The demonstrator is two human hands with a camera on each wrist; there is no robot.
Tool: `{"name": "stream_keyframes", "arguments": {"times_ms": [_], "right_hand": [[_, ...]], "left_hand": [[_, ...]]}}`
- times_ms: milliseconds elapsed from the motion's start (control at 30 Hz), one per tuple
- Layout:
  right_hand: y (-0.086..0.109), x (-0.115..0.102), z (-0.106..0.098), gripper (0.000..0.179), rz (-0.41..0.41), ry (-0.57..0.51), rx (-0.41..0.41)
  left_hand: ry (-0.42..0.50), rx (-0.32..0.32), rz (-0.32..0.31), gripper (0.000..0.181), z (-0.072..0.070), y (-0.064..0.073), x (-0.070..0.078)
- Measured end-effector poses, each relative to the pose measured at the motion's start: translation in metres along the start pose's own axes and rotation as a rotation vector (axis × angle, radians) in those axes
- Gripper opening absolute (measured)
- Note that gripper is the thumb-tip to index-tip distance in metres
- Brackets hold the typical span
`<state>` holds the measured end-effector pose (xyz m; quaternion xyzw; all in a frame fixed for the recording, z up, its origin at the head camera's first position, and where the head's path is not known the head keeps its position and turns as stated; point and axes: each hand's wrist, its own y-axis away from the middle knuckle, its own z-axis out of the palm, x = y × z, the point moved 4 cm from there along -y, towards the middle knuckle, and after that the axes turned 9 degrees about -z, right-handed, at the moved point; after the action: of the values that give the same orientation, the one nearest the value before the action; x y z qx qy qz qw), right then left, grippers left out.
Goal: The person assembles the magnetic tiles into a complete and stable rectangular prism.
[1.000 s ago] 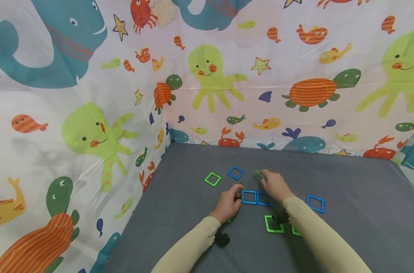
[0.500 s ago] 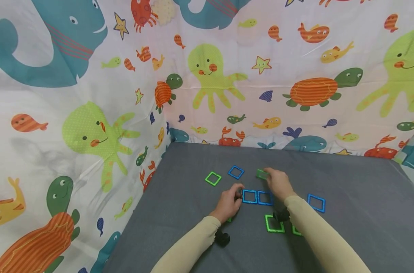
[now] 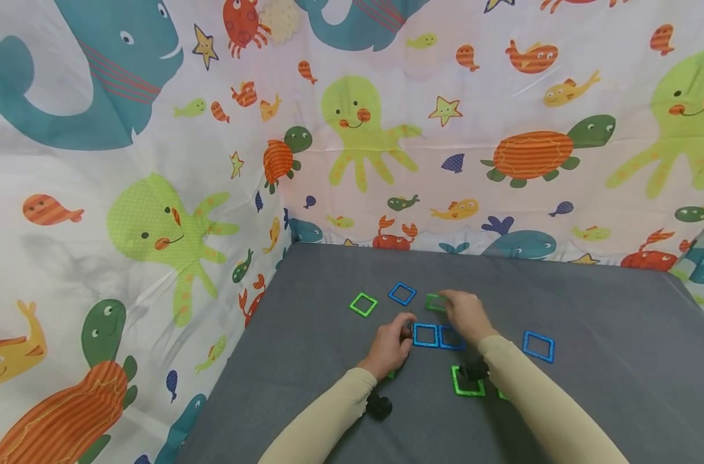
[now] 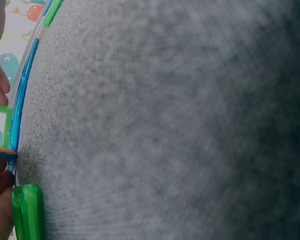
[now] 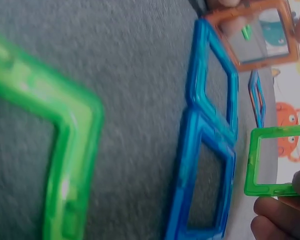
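Where the gray table top [image 3: 270, 361] begins on the left, a loose green square frame [image 3: 357, 310] lies flat, not joined to anything. Next comes the left hand [image 3: 388, 346], with a bit of a green piece [image 3: 390, 374] peeking out beside its wrist. Its fingers pinch an orange square frame [image 5: 267, 64] that stands up on its edge. Farther back, a small-looking blue square frame [image 3: 396, 299] lies alone. Then come the left blue square [image 5: 192, 65] and the right blue square [image 5: 177, 175], flat and touching; this pair seems done, with the orange one at its left end. Just behind them, the right hand [image 3: 469, 314] pinches a green square [image 5: 250, 165] between thumb and fingers. It is tilted up and looks not yet set; I cannot tell if it touches the blue pair. Near the right arm, a front green square [image 3: 456, 381], a half-hidden green square [image 3: 502, 395] and a far-right blue square [image 3: 553, 351] all look unused so far.
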<state>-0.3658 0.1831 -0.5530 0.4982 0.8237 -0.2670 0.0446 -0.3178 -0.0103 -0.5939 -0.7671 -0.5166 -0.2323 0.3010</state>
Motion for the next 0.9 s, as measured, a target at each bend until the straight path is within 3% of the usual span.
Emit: {"name": "stream_keyframes", "arguments": {"times_ms": [433,900], "right_hand": [[0.004,-0.016,0.009,0.026,-0.098,-0.018,0.031],[0.006,-0.027,0.010,0.024,-0.123,-0.031,0.034]], "left_hand": [[0.003,-0.002,-0.007,0.041,0.000,0.000,0.001],[0.014,-0.005,-0.016,0.041,-0.002,-0.003,0.001]]}}
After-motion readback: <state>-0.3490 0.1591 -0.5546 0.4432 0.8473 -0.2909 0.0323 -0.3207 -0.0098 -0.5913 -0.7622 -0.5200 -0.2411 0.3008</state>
